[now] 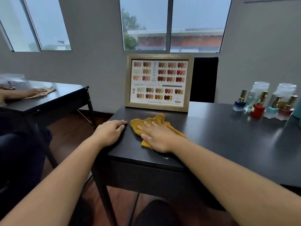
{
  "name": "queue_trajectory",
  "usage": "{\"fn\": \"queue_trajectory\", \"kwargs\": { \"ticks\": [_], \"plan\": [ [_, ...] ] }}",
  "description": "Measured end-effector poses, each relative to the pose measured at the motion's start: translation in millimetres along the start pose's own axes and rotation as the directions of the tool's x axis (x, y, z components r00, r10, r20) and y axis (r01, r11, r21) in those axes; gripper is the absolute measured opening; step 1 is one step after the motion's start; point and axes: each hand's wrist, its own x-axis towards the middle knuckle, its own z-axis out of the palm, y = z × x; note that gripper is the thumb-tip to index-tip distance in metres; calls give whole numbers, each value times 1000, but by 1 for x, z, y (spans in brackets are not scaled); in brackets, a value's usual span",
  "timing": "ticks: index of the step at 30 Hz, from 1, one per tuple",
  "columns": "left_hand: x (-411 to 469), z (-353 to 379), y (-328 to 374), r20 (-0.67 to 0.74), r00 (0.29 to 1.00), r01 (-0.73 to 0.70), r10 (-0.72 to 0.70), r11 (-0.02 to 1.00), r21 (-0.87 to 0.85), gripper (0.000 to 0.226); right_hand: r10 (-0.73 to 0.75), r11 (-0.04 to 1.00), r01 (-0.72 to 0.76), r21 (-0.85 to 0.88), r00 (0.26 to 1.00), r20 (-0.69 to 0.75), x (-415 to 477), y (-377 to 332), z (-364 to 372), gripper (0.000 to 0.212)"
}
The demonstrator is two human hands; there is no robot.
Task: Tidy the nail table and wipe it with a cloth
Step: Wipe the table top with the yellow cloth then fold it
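A mustard-yellow cloth (150,122) lies crumpled on the black nail table (219,137), near its left end. My right hand (158,137) presses flat on the cloth with straight, spread fingers. My left hand (110,132) rests palm down on the table's left edge, just left of the cloth, holding nothing. A framed nail colour chart (158,83) stands upright behind the cloth.
Several nail polish bottles (257,110) and two clear jars (256,93) stand at the table's far right. A dark chair back (204,79) rises behind the frame. At the left, another person's hand (35,92) wipes a second black table (53,98) with a cloth.
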Motion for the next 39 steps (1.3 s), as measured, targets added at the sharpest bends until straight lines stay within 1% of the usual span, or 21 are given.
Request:
{"fn": "queue_trajectory", "kwargs": {
  "ticks": [2,4,6,8,10,13,15,16,18,20,22,25,27,29,31,32,34,36,38,39],
  "plan": [
    [0,0,-3,10,1000,-10,10,1000,9,38,-101,995,101,-4,995,-14,-24,-10,6,52],
    [0,0,-4,19,1000,-15,15,1000,24,39,-180,983,180,22,984,-19,-55,-2,10,52],
    [0,1,-5,25,999,-21,20,999,33,39,-191,981,191,39,981,-14,-80,17,9,52],
    [-1,1,-5,25,1000,-19,18,999,39,40,-115,992,115,50,993,-6,-90,45,2,51],
    [-2,1,-5,23,1000,-14,13,999,47,40,39,996,-39,79,999,11,-83,76,-7,51],
    [-2,2,-3,22,1000,-7,6,998,56,41,252,964,-252,80,968,6,-51,102,-18,50],
    [-3,2,-2,21,1000,0,-1,998,63,40,303,953,-302,20,953,-28,-25,95,-18,51],
    [-3,2,-2,19,1000,4,-5,998,64,40,286,958,-287,-22,957,-48,-13,84,-16,52],
    [-2,2,-1,14,1000,21,-21,998,53,39,192,978,-196,-68,980,-53,3,53,-9,53],
    [-1,1,0,8,999,41,-41,999,33,38,63,997,-64,-52,998,-22,5,25,-1,53],
    [2,0,4,-11,997,72,-71,997,20,36,-60,998,60,-18,998,-4,-8,12,2,51],
    [4,2,12,-60,989,137,-136,990,24,35,-190,982,190,24,982,15,-47,29,1,50],
    [7,4,19,-84,981,179,-175,983,49,35,-208,977,207,49,978,8,-77,53,0,49],
    [11,6,29,-84,980,186,-181,980,67,35,-152,986,152,62,988,-4,-102,84,-3,49],
    [14,11,44,-34,992,123,-121,991,54,35,-29,996,30,82,999,-15,-116,120,-7,48],
    [14,15,52,-2,997,80,-80,996,43,35,57,992,-54,111,998,-27,-119,139,-10,48],
    [13,23,69,40,999,17,-18,999,40,38,254,959,-244,146,966,-54,-114,168,-15,48],
    [11,29,79,48,999,-18,15,998,56,41,416,908,-409,88,906,-81,-97,180,-16,50],
    [10,33,83,46,999,-23,19,997,76,43,494,869,-494,21,863,-107,-75,169,-16,52],
    [9,33,82,48,999,-19,15,996,83,44,488,871,-491,7,864,-123,-63,157,-16,52]
  ]
}}
